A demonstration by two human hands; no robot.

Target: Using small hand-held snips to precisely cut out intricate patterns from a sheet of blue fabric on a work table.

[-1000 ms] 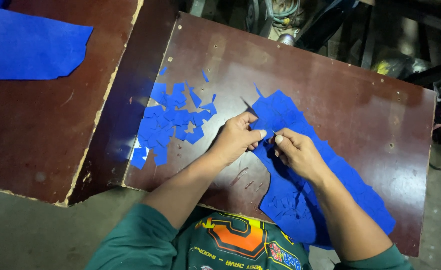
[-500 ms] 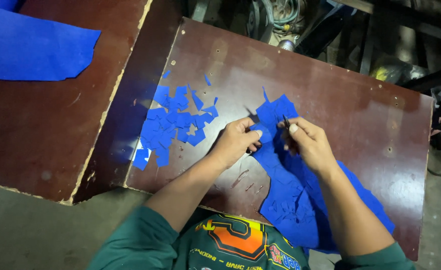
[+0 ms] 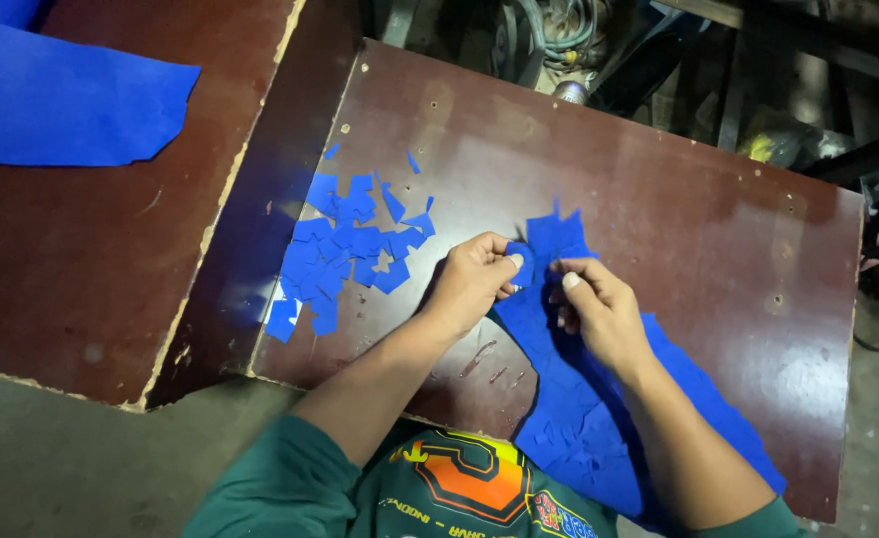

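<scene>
The blue sheet (image 3: 599, 399) is lying on the dark brown worktop (image 3: 678, 199), its long axis running from the near right edge, by the person's body, up and leftward to a ragged top end in the middle of the board. That top end is sitting right between the two hands: the left hand (image 3: 474, 284) is pinching the sheet's upper left corner between thumb and fingers, and the right hand (image 3: 594, 309) is gripping the sheet just beside it, thumb up, with the right forearm lying along the sheet's length. The two hands are nearly touching, both equally close to the edge. To the left of the left hand, a pile of small blue scraps (image 3: 345, 249) is lying scattered, and farther left another large blue piece (image 3: 61, 100) is resting on the neighbouring board.
</scene>
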